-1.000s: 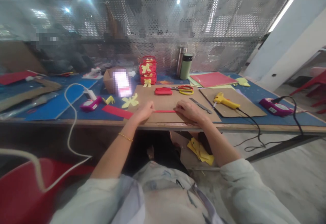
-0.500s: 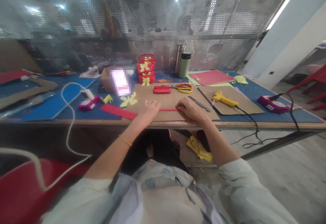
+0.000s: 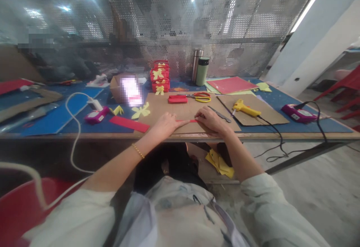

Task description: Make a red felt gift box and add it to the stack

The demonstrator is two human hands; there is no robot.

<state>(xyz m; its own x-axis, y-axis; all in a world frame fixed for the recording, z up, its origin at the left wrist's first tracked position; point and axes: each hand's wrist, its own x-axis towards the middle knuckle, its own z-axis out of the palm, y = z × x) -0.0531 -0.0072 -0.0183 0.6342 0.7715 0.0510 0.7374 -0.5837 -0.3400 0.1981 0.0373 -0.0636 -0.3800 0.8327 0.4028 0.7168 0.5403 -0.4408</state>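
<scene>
Head view. My left hand (image 3: 165, 124) rests on the brown cardboard sheet (image 3: 157, 104) at the table's near edge. One finger reaches out to the right, lying along the narrow red strip (image 3: 193, 121); the others are bent together. Cannot tell whether they pinch the strip or only press it.

My right hand (image 3: 208, 120) is at the strip's right end, fingers bunched together, tips down on it. Clamped or merely pressing: cannot tell. The strip lies crosswise on the cardboard between my hands, partly covered by them.

Just beside my right hand, a thin grey tool (image 3: 221, 115), slanting. Beyond the hands, a folded red piece (image 3: 177, 99), with scissors (image 3: 203, 97) at its right, handles red and yellow. Farther right, a yellow glue gun (image 3: 246, 109) on a second cardboard sheet (image 3: 271, 116), its black cord running off the table.

To my left, a wide red strip (image 3: 129, 124), its right end near my forearm; behind it a yellow bow-shaped cutout (image 3: 141, 110). Purple box (image 3: 97, 116) farther left, white plug on top.

At the back, a stack of red pieces (image 3: 161, 77) bearing yellow bows; to its right a green bottle (image 3: 202, 74) stands upright before a steel flask (image 3: 194, 67). Gold beaded bracelet (image 3: 137, 151) on my left wrist.
</scene>
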